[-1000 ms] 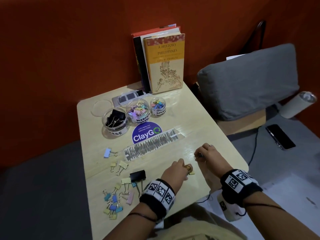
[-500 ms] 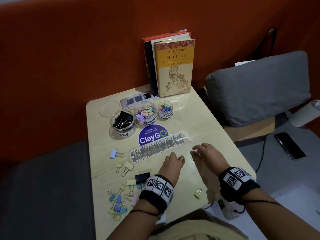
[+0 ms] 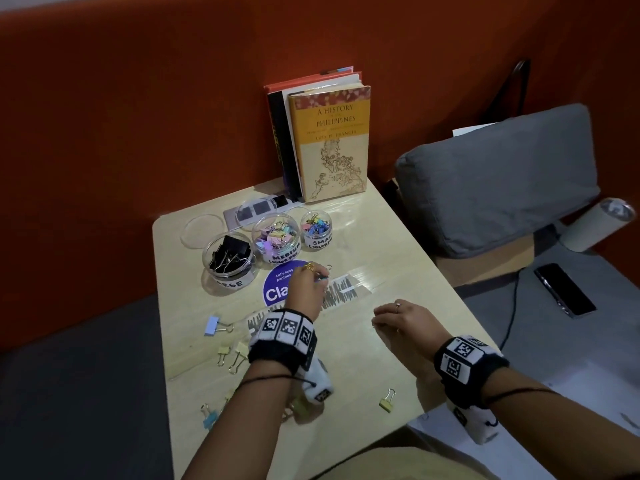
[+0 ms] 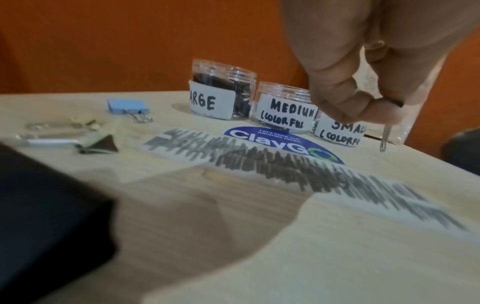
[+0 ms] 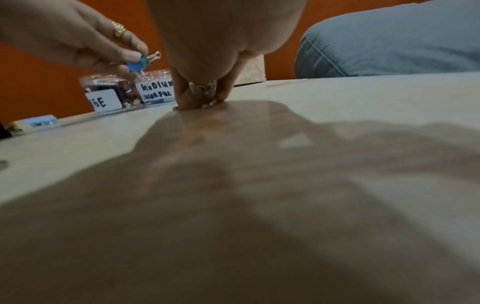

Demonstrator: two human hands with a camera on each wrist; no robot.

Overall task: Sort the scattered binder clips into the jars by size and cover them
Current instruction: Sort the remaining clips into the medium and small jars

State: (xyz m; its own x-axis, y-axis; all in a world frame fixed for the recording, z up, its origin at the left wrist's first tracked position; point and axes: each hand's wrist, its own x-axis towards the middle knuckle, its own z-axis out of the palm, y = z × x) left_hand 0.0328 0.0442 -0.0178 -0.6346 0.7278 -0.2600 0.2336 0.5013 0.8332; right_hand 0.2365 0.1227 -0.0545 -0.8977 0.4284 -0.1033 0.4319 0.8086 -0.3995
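Three open clear jars stand at the back of the table: large [image 3: 230, 258] with black clips, medium [image 3: 277, 237] and small [image 3: 316, 230] with coloured ones. My left hand [image 3: 308, 285] hovers over the blue ClayGo sticker [image 3: 277, 289], just short of the jars. It pinches small blue and teal binder clips [image 5: 137, 63] by thumb and fingertips. My right hand [image 3: 398, 320] sits to the right with curled fingers, their tips touching the table [image 5: 200, 98]; I see nothing held. Loose clips lie near left: a light blue one [image 3: 212, 325], yellow ones [image 3: 223, 351], another yellow [image 3: 386, 403].
Clear lids lie behind the jars [image 3: 202, 230], one on a flat device [image 3: 256, 209]. Books [image 3: 329, 140] stand against the orange wall. A scribbled paper strip [image 3: 339, 292] crosses mid-table. A grey cushion [image 3: 495, 178] and a phone [image 3: 564, 289] are off to the right.
My left hand took the small blue clip from the right hand and moved forward toward the jars. The right hand stayed put, fingertips down on the table.
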